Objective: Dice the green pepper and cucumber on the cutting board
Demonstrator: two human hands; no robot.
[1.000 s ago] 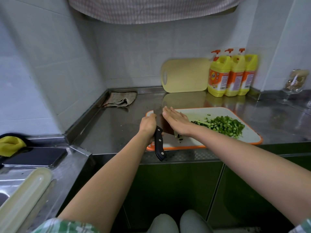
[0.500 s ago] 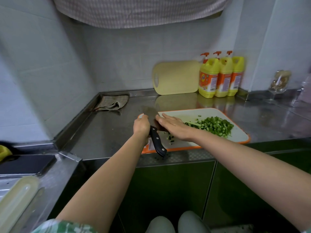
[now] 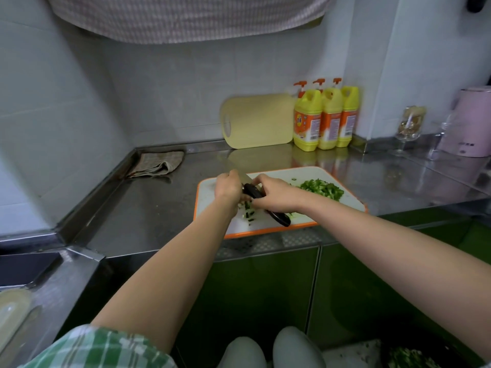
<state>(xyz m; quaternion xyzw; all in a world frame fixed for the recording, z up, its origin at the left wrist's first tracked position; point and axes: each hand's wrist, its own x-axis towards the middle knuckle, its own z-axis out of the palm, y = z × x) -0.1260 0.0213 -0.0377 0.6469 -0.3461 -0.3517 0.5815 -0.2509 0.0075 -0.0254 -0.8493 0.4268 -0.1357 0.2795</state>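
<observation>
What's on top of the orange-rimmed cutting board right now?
A pile of diced greens, a few loose pieces and a black-handled knife. The left hand and right hand cover the middle of the cutting board, hiding most of the blade and whatever lies beneath.

Knife point(image 3: 281, 218): your left hand point(image 3: 228, 187) hides its blade.
Left grip: you can't tell.
Pink appliance point(image 3: 471, 123): cut by right edge.
</observation>
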